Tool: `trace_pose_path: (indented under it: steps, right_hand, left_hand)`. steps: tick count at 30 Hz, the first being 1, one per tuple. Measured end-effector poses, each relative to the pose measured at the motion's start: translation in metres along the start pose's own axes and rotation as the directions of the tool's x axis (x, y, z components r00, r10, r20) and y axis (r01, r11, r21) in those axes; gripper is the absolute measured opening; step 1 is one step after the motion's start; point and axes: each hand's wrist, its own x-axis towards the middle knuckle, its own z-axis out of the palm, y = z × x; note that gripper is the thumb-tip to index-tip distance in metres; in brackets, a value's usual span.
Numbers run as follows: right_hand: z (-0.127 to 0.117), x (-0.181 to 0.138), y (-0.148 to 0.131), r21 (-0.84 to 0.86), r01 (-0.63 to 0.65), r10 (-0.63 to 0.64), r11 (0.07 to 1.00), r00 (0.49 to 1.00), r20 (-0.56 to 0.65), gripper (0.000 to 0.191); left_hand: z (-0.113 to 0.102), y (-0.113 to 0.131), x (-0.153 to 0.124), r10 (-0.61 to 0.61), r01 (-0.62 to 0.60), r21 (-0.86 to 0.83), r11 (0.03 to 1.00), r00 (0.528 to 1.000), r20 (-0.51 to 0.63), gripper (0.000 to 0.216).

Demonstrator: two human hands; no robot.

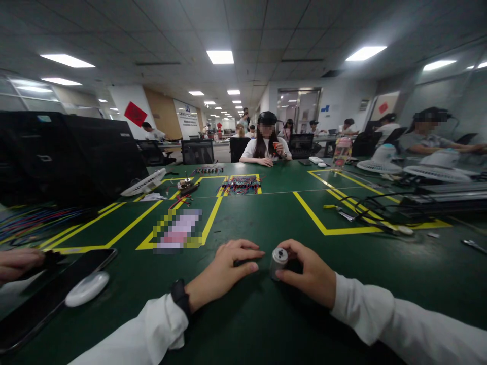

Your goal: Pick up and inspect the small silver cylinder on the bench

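Note:
A small silver motor (279, 258), a short cylinder with dark marks on its pale top end, stands upright on the green table (251, 314). My right hand (310, 271) is closed around its right side, thumb at the front and fingers behind. Just left of the motor, my left hand (228, 263) rests low over the tabletop with fingers stretched and thumb apart. It holds nothing and does not touch the motor. A dark band circles my left wrist.
At the left lie a black phone (57, 299), a white oval case (87, 289) and another person's hand (19, 263). Wired parts (240, 185) sit farther back, beyond a blurred-out item (178, 230). Black cables (361, 203) lie right. A co-worker (266, 144) sits opposite.

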Motion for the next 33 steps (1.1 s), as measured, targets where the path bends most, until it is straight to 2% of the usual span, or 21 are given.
trace_pose_path:
  steps: [2,4,6,8,10,12,13,15,17,18,20,21,22,23,24,25,27,28,31,33]
  right_hand:
    - [-0.013,-0.001,0.009,0.134,-0.06,0.072,0.989,0.994,-0.085,0.041]
    - [-0.037,-0.007,0.022,0.12,-0.115,0.141,0.986,0.961,-0.237,0.048]
    - [-0.07,-0.02,0.039,-0.076,-0.18,0.132,0.981,0.898,-0.42,0.052]
    - [-0.109,-0.038,0.058,-0.31,-0.273,0.048,0.911,0.816,-0.576,0.055]
    - [-0.15,-0.062,0.077,-0.425,-0.37,-0.008,0.826,0.746,-0.666,0.052]
    - [-0.189,-0.088,0.096,-0.466,-0.46,-0.015,0.756,0.7,-0.714,0.044]
    - [-0.206,-0.101,0.105,-0.489,-0.491,-0.014,0.721,0.695,-0.719,0.041]
    - [-0.233,-0.122,0.122,-0.57,-0.505,-0.049,0.649,0.72,-0.693,0.039]
    - [-0.247,-0.132,0.13,-0.681,-0.489,-0.126,0.546,0.755,-0.643,0.042]
    - [-0.246,-0.132,0.129,-0.735,-0.489,-0.191,0.469,0.757,-0.625,0.047]
    - [-0.229,-0.12,0.116,-0.826,-0.47,-0.338,0.31,0.758,-0.558,0.06]
    - [-0.212,-0.11,0.105,-0.868,-0.416,-0.403,0.27,0.77,-0.494,0.065]
    - [-0.191,-0.098,0.092,-0.905,-0.327,-0.442,0.271,0.793,-0.419,0.067]
    - [-0.166,-0.084,0.077,-0.927,-0.177,-0.463,0.33,0.826,-0.322,0.061]
    - [-0.137,-0.07,0.063,-0.901,-0.025,-0.458,0.433,0.855,-0.244,0.052]
    - [-0.108,-0.055,0.049,-0.834,0.076,-0.378,0.546,0.911,-0.165,0.044]
    - [-0.051,-0.028,0.024,-0.629,0.125,-0.192,0.767,0.981,-0.04,0.038]
    - [-0.025,-0.016,0.013,-0.538,0.13,-0.137,0.833,0.99,0.028,0.038]
    - [0.026,0.011,-0.008,-0.383,0.126,-0.088,0.915,0.989,0.115,0.029]
    - [0.038,0.021,-0.014,-0.356,0.143,-0.103,0.923,0.986,0.128,0.015]
  left_hand:
    - [-0.007,-0.004,-0.004,-0.053,0.042,-0.145,0.989,0.996,-0.075,0.031]
    - [-0.014,-0.014,-0.012,-0.164,0.12,-0.282,0.952,0.977,-0.136,0.032]
    - [-0.023,-0.027,-0.024,-0.274,0.185,-0.418,0.89,0.947,-0.165,0.033]
    - [-0.032,-0.041,-0.039,-0.347,0.193,-0.541,0.819,0.916,-0.199,0.033]
    - [-0.043,-0.051,-0.056,-0.409,0.181,-0.627,0.758,0.88,-0.24,0.031]
    - [-0.053,-0.058,-0.072,-0.485,0.192,-0.687,0.701,0.834,-0.262,0.028]
    - [-0.059,-0.06,-0.079,-0.523,0.195,-0.712,0.674,0.807,-0.274,0.027]
    - [-0.067,-0.062,-0.091,-0.589,0.19,-0.758,0.624,0.752,-0.296,0.026]
    - [-0.073,-0.062,-0.097,-0.634,0.178,-0.794,0.581,0.711,-0.305,0.027]
    - [-0.074,-0.062,-0.098,-0.648,0.172,-0.806,0.567,0.697,-0.307,0.027]
    - [-0.074,-0.061,-0.098,-0.659,0.171,-0.814,0.555,0.688,-0.304,0.026]
    - [-0.073,-0.061,-0.097,-0.655,0.175,-0.81,0.56,0.692,-0.303,0.025]
    - [-0.072,-0.061,-0.096,-0.649,0.183,-0.802,0.569,0.699,-0.302,0.024]
    - [-0.071,-0.061,-0.095,-0.642,0.194,-0.791,0.58,0.707,-0.298,0.024]
    - [-0.071,-0.062,-0.094,-0.633,0.203,-0.781,0.591,0.717,-0.293,0.024]
    - [-0.07,-0.063,-0.094,-0.626,0.21,-0.772,0.6,0.724,-0.289,0.024]
    - [-0.07,-0.064,-0.095,-0.619,0.217,-0.764,0.608,0.732,-0.284,0.024]
    - [-0.07,-0.064,-0.095,-0.616,0.217,-0.763,0.61,0.735,-0.284,0.024]
    - [-0.07,-0.062,-0.096,-0.61,0.208,-0.761,0.614,0.738,-0.29,0.023]
    - [-0.071,-0.06,-0.096,-0.61,0.201,-0.762,0.615,0.734,-0.299,0.023]
